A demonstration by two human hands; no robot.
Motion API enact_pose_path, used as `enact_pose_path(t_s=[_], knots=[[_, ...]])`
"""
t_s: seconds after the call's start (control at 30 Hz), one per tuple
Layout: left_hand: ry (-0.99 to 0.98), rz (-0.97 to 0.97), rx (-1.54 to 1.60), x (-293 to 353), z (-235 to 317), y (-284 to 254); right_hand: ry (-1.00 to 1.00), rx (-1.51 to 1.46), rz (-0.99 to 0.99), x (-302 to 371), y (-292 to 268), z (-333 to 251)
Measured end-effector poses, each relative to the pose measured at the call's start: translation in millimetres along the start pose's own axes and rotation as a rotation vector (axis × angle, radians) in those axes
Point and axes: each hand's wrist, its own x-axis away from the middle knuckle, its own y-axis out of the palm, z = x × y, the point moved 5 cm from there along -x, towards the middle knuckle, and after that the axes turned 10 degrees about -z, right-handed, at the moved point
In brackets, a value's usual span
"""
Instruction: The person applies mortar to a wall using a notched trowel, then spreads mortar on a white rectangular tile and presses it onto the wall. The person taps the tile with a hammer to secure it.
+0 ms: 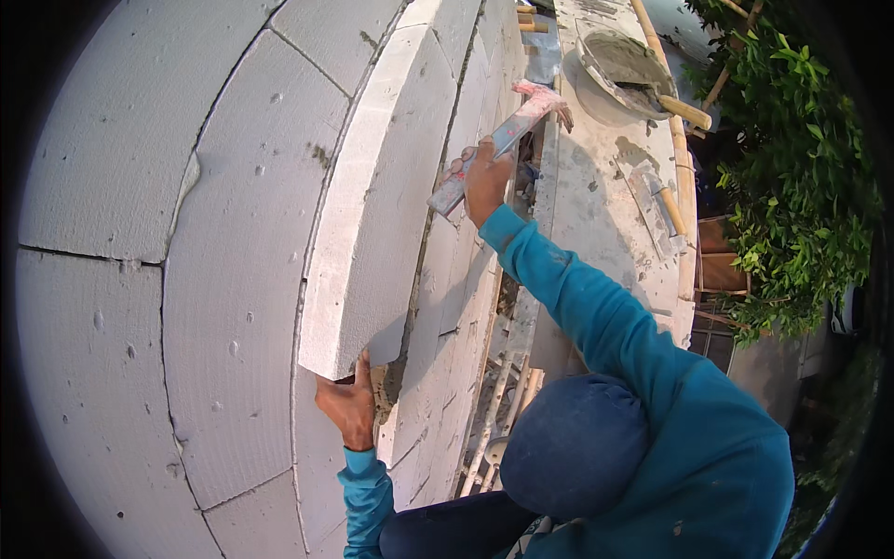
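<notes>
My right hand (485, 184) is closed around the grey, paint-worn handle of a hammer (521, 116). The hammer's reddish head points up and away, near the wall's face. A long pale aerated concrete block (386, 186) stands out from the block wall along its upper course. At the near end of this block my left hand (346, 410) grips the lower corner, one finger up against its side and the others partly hidden beneath. Wet-looking grey mortar (389, 384) shows in the gap beside the left hand.
Large pale wall blocks (251, 252) with dark joints fill the left. Along the right runs a mortar-stained plank (596, 200) edged by a bamboo pole (684, 177). It carries a mortar bucket (596, 84) and a wooden-handled trowel (670, 210). Leafy branches (792, 168) hang beyond.
</notes>
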Motion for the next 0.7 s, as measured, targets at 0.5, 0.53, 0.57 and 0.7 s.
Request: enact_pose_path(t_s=[0.5, 0.53, 0.57, 0.7], knots=[[0.045, 0.043, -0.091, 3, 9, 5, 0.469, 0.017, -0.146, 0, -24, 81], [0.073, 0.039, -0.048, 3, 9, 6, 0.459, 0.054, -0.164, -3, -31, 80], [0.018, 0.033, -0.058, 4, 6, 7, 0.453, 0.01, -0.182, -3, -33, 81], [0.001, 0.044, -0.048, 5, 2, 6, 0.412, -0.093, 0.004, 11, -37, 81]])
